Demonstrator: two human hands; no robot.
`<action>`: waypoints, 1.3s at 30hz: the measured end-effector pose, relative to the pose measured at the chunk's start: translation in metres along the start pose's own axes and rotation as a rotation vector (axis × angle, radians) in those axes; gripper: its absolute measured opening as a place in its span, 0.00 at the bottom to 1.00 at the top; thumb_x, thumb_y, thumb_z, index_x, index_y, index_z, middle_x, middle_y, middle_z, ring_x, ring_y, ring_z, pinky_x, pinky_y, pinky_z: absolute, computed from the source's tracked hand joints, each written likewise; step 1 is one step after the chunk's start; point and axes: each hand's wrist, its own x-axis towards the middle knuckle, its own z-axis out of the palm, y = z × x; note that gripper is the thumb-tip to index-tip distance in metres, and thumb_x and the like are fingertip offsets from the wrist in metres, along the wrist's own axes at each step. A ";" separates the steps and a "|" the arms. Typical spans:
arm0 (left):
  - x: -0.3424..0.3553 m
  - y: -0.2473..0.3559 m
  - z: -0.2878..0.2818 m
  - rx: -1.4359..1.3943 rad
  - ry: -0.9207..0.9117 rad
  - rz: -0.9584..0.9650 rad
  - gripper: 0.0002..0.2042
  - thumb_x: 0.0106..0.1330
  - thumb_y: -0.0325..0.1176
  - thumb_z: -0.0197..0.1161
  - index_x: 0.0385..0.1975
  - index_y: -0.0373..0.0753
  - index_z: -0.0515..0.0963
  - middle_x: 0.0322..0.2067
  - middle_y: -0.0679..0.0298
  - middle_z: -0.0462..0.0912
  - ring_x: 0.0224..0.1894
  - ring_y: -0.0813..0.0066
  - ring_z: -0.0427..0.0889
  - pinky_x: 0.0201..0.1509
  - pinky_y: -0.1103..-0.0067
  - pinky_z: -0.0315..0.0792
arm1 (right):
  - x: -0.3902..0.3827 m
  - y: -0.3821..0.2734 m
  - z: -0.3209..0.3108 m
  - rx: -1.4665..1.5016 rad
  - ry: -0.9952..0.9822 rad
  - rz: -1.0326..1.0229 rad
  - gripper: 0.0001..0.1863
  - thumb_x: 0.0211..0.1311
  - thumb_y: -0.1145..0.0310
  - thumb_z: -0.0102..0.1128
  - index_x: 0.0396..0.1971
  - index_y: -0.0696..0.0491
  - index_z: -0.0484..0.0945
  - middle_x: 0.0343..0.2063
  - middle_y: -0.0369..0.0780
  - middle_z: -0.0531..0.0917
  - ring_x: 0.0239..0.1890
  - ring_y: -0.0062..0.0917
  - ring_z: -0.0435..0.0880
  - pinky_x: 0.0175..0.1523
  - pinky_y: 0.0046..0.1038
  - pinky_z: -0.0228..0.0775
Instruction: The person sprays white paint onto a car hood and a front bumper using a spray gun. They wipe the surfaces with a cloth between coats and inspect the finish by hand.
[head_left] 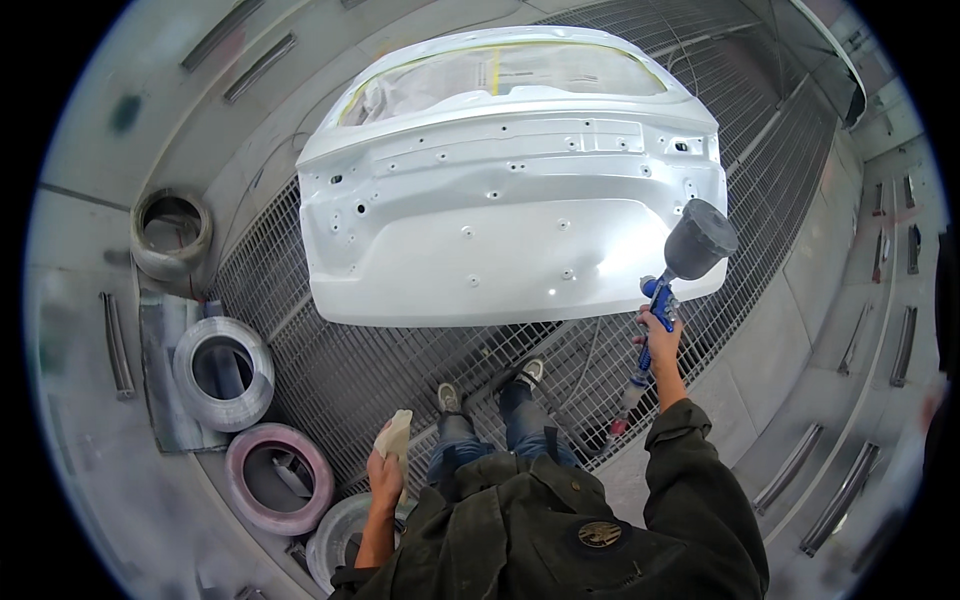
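Note:
In my right hand is a blue spray gun with a dark grey cup on top, my fingers wrapped round its handle. The gun is near the lower right corner of a glossy white car tailgate, which lies in front of me. A hose with a red coupling hangs below the grip. My left hand, low beside my leg, is closed on a pale beige cloth. The tailgate's window is covered by masking film edged with yellow tape.
Metal grating forms the floor under the tailgate and my feet. On the left lie several paint-dusted tyres, among them a white one and a pinkish one. A wall with metal handles runs along the right side.

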 end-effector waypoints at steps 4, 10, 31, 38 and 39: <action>-0.008 0.024 -0.015 -0.101 0.047 -0.058 0.28 0.54 0.22 0.43 0.59 0.30 0.69 0.55 0.54 0.76 0.58 0.64 0.73 0.63 0.78 0.61 | -0.027 0.006 0.048 -0.005 -0.110 -0.053 0.14 0.58 0.74 0.59 0.44 0.57 0.72 0.37 0.38 0.80 0.34 0.21 0.80 0.21 0.24 0.76; -0.017 -0.015 -0.064 -0.174 0.096 -0.092 0.27 0.55 0.21 0.43 0.58 0.30 0.70 0.54 0.54 0.77 0.58 0.65 0.73 0.63 0.78 0.61 | -0.076 0.017 0.138 -0.083 -0.246 -0.048 0.12 0.58 0.74 0.58 0.43 0.58 0.74 0.36 0.38 0.81 0.33 0.21 0.81 0.21 0.23 0.76; -0.068 -0.141 -0.202 -0.254 0.366 -0.280 0.26 0.56 0.21 0.43 0.58 0.30 0.70 0.52 0.55 0.78 0.55 0.67 0.75 0.59 0.79 0.65 | -0.253 0.095 0.418 -0.266 -0.799 -0.106 0.12 0.56 0.74 0.58 0.42 0.58 0.74 0.30 0.36 0.80 0.30 0.19 0.80 0.19 0.23 0.76; -0.069 -0.129 -0.207 -0.337 0.400 -0.246 0.25 0.56 0.21 0.43 0.57 0.29 0.71 0.52 0.51 0.78 0.57 0.63 0.76 0.61 0.78 0.65 | -0.289 0.112 0.447 -0.355 -0.965 -0.097 0.24 0.55 0.73 0.59 0.55 0.56 0.71 0.33 0.36 0.81 0.31 0.19 0.80 0.20 0.23 0.77; -0.067 -0.131 -0.207 -0.349 0.400 -0.232 0.25 0.56 0.21 0.43 0.57 0.29 0.71 0.52 0.51 0.78 0.57 0.63 0.76 0.61 0.78 0.65 | -0.290 0.115 0.446 -0.357 -0.981 -0.090 0.25 0.55 0.72 0.60 0.56 0.55 0.71 0.33 0.36 0.81 0.32 0.19 0.80 0.20 0.23 0.77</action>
